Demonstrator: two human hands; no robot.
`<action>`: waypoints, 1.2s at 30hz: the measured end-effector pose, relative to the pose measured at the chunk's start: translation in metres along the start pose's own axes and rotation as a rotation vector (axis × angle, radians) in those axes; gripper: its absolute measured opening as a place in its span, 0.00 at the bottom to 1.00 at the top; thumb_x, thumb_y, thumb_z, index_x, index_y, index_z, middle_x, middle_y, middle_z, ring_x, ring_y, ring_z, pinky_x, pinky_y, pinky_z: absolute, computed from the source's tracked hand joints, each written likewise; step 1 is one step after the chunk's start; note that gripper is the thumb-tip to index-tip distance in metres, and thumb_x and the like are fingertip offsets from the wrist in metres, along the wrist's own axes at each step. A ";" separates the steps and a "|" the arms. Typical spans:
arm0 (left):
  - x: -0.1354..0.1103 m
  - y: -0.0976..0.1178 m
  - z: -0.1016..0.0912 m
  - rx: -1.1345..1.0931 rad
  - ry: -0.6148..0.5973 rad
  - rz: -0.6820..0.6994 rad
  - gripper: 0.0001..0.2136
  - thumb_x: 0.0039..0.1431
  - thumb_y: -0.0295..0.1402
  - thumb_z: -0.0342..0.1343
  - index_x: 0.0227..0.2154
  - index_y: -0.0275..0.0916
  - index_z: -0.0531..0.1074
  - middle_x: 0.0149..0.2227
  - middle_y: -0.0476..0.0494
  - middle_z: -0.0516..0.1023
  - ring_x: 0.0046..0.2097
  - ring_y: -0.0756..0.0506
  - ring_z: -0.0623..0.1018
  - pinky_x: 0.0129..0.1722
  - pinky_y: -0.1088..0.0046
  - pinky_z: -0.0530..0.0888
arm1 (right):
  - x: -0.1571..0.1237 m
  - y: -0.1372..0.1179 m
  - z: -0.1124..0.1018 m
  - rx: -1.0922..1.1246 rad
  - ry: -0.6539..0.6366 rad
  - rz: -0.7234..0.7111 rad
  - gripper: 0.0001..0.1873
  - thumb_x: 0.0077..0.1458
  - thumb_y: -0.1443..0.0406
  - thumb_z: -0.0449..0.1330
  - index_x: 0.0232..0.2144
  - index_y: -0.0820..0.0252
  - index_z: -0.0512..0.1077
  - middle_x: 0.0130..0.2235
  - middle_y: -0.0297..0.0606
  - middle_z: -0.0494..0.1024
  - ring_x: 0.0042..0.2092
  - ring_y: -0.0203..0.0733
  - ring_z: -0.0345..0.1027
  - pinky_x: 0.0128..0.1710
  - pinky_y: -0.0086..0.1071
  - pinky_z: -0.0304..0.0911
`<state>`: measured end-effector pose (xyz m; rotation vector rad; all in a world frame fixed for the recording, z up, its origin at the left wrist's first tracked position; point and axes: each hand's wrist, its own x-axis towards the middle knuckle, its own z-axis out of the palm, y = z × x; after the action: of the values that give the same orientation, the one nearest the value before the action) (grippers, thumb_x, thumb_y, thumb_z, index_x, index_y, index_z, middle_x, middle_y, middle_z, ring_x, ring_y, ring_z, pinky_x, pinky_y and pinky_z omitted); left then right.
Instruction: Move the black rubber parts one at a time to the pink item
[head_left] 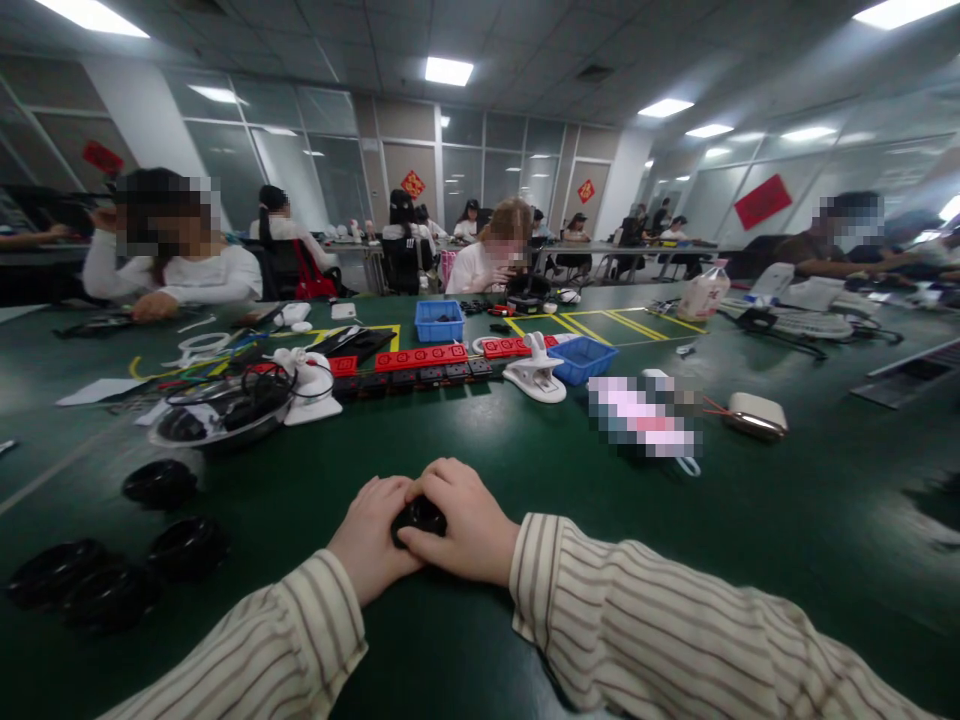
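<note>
We see two hands at the near middle of a green counter [720, 530], both in striped sleeves [600, 590]. The left hand [377, 532] curls about the left side of a black round part [421, 514]; the right hand [469, 520] wraps its right side, thumb nearer us and fingers over the far edge. We read the grip of both hands as closed on this part, which lies between them, partly hidden by the fingers. To the near left we note four black rings [160, 484], two of them overlapping in our view. Farther off, from left to right, we find a bowl [251, 436] holding dark pieces, a red strip [421, 357], a white clip [536, 372] and a blue tray [589, 362].
</note>
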<state>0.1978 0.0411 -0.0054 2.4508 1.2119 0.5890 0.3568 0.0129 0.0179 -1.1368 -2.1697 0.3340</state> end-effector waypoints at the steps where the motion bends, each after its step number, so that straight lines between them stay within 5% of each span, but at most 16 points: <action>1: 0.000 -0.001 0.000 -0.013 -0.002 0.006 0.17 0.40 0.34 0.57 0.37 0.39 0.69 0.40 0.43 0.72 0.46 0.38 0.70 0.55 0.51 0.59 | -0.001 0.001 0.000 0.016 0.000 -0.045 0.12 0.45 0.65 0.62 0.35 0.62 0.69 0.37 0.39 0.69 0.41 0.42 0.61 0.43 0.36 0.58; 6: 0.000 -0.005 0.004 -0.049 -0.001 0.018 0.18 0.41 0.33 0.56 0.39 0.39 0.68 0.42 0.42 0.71 0.47 0.38 0.70 0.51 0.54 0.64 | -0.003 0.004 -0.003 0.114 0.000 -0.224 0.17 0.41 0.72 0.56 0.38 0.61 0.67 0.39 0.39 0.72 0.43 0.42 0.63 0.47 0.37 0.57; 11: 0.000 -0.003 0.003 -0.006 -0.010 0.048 0.20 0.40 0.33 0.58 0.41 0.39 0.68 0.43 0.41 0.71 0.47 0.38 0.69 0.50 0.54 0.64 | -0.003 0.003 -0.004 0.147 0.047 -0.165 0.18 0.47 0.64 0.58 0.42 0.62 0.65 0.45 0.44 0.69 0.47 0.45 0.60 0.49 0.41 0.56; 19: 0.001 0.005 0.000 0.000 0.008 0.014 0.18 0.41 0.37 0.60 0.38 0.38 0.70 0.39 0.44 0.72 0.44 0.40 0.70 0.50 0.57 0.64 | 0.001 0.006 0.001 0.092 0.071 -0.023 0.11 0.48 0.63 0.60 0.34 0.61 0.66 0.36 0.40 0.68 0.40 0.44 0.61 0.41 0.40 0.59; 29: 0.002 0.008 -0.004 0.008 -0.002 0.013 0.21 0.42 0.44 0.60 0.38 0.36 0.70 0.40 0.41 0.72 0.44 0.38 0.70 0.51 0.54 0.62 | 0.000 0.004 0.000 0.089 0.056 -0.167 0.10 0.51 0.67 0.52 0.37 0.59 0.66 0.38 0.40 0.70 0.41 0.43 0.63 0.43 0.41 0.60; 36: 0.001 0.005 -0.003 0.004 0.027 0.017 0.25 0.40 0.51 0.61 0.37 0.36 0.72 0.40 0.40 0.72 0.45 0.37 0.70 0.51 0.52 0.63 | 0.003 -0.007 -0.013 -0.082 0.264 -0.124 0.08 0.54 0.64 0.52 0.36 0.59 0.66 0.38 0.41 0.70 0.42 0.45 0.64 0.42 0.40 0.61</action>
<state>0.2000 0.0390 -0.0007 2.4657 1.2051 0.6275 0.3600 0.0105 0.0328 -1.0213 -2.0224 0.0370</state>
